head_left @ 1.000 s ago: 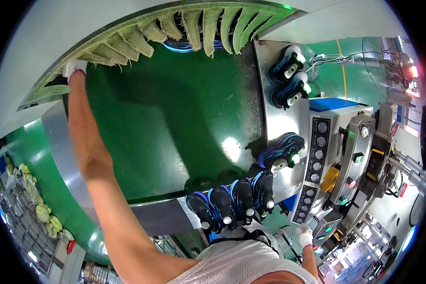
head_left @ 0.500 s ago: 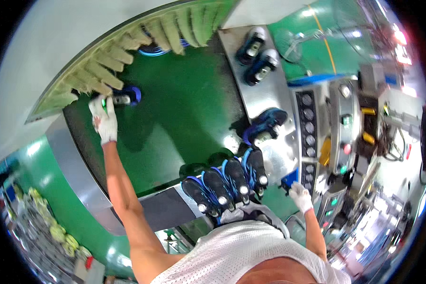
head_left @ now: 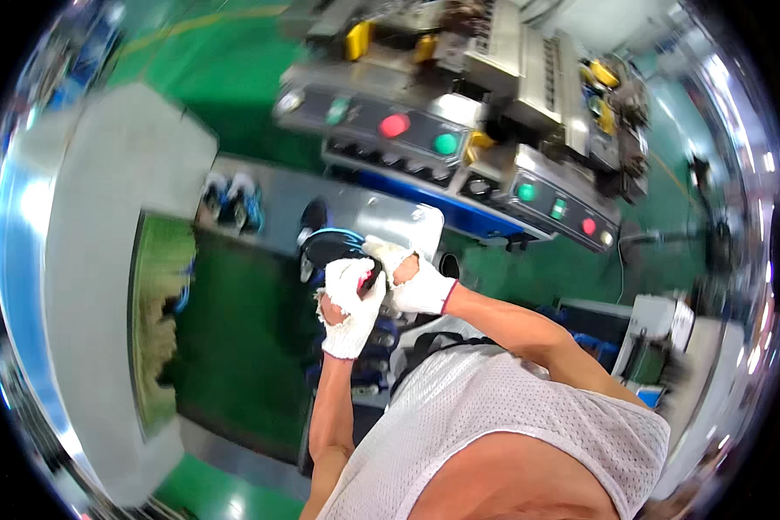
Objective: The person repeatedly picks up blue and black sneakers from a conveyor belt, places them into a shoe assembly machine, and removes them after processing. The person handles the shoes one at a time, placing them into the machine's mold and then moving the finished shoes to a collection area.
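Observation:
Both my hands wear white knitted gloves and meet in front of me around a black shoe (head_left: 328, 250) with a light-blue sole edge. My left hand (head_left: 348, 303) is closed at the near end of the shoe, where a dark part and a bit of pinkish red show between the fingers. Beside it, my right hand (head_left: 414, 279) grips the same end from the right, fingers bent over. The gloves hide how the fingers sit on the shoe. Another dark shoe (head_left: 315, 217) stands just beyond, on the metal ledge.
Two blue-and-white shoes (head_left: 234, 204) stand farther along the ledge (head_left: 277, 195). Left lies a green conveyor belt (head_left: 234, 347) running under a grey machine housing (head_left: 95, 260). Control panels with coloured buttons (head_left: 394, 126) stand ahead. Several shoes (head_left: 374, 355) lie partly hidden below my hands.
My view has swung right toward the control panels. My left hand has left the shoe by the fringed curtain. Both hands, formerly apart, are now together on a shoe.

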A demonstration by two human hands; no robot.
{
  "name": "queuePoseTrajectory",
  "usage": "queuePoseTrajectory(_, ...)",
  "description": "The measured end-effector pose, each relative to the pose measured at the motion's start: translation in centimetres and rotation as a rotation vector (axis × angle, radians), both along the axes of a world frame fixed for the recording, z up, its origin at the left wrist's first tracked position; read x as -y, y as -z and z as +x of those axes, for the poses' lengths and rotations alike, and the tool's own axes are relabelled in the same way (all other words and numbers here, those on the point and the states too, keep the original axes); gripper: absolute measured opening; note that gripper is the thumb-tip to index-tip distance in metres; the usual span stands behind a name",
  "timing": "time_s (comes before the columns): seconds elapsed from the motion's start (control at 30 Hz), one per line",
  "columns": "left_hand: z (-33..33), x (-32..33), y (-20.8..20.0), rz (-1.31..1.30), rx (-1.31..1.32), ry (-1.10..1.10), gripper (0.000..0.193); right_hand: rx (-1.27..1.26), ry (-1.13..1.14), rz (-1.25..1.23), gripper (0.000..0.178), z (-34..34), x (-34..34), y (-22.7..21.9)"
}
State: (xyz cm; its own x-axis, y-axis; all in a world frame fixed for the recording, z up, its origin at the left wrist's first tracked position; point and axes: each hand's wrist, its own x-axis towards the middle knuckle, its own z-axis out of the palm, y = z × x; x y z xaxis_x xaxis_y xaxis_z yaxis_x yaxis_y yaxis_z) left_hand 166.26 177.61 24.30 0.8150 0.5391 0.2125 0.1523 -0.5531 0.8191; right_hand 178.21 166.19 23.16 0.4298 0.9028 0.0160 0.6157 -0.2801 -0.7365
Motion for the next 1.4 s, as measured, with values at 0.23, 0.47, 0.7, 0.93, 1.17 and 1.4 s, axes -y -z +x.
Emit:
queuePoseTrajectory(0.23,18.7,10.6,-12.2,0.127,0.295,0.582,0.047,-0.665,0.875,-0.158,0.079,10.7,18.8,-4.8)
queuePoseTrajectory(0.47,36.8,24.4,-9.8,-0.202,0.202,0.627,0.05,-1.116,1.054,0.945,0.042,12.6,36.6,-7.1)
queuePoseTrajectory(0.7,57.5,35.9,0.3,0.027,-0.121,0.428,0.074,-0.931,1.251,1.2,0.07,12.6,44.9,-5.0)
queuePoseTrajectory(0.93,67.8,39.1,5.7,0.222,-0.377,0.297,0.066,-0.872,1.408,1.406,0.077,12.0,46.3,-8.0)
queuePoseTrajectory(1.17,65.2,34.5,-3.5,-0.085,-0.354,0.37,0.074,-0.921,1.675,0.951,0.042,14.8,46.2,-5.5)
queuePoseTrajectory(1.4,44.9,24.4,-7.2,-0.171,-0.205,0.525,0.058,-0.583,1.26,0.749,0.041,32.6,41.5,-10.0)
